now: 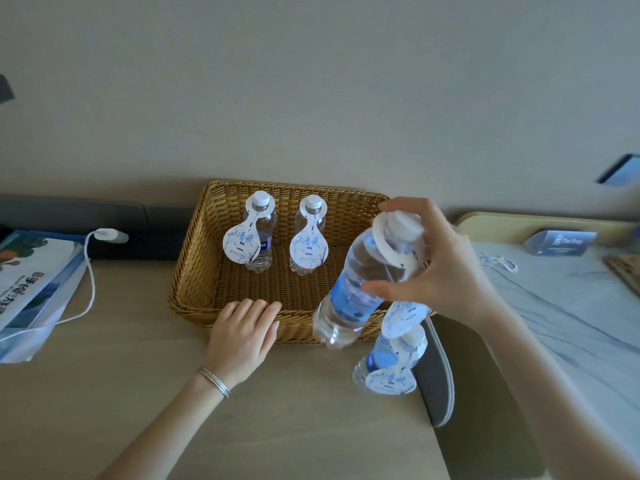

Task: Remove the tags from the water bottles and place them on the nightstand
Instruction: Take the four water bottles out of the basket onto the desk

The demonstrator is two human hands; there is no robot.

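Observation:
My right hand [440, 268] grips a clear water bottle [356, 289] near its neck and holds it tilted above the right front corner of a wicker basket [194, 271]. Its white and blue tag [403, 318] hangs from the neck. Two tagged bottles, one on the left [259, 237] and one on the right [309, 237], stand upright at the back of the basket. Another tagged bottle [391, 365] stands on the tabletop right of the basket. My left hand [242, 337] rests flat on the table against the basket's front rim, holding nothing.
A blue and white paper bag [34, 282] with a white cord lies at the left. A grey padded edge [440, 372] separates the table from a marble-topped nightstand [568, 306] at the right. On the nightstand are a loose tag [498, 263] and a small sign [561, 242].

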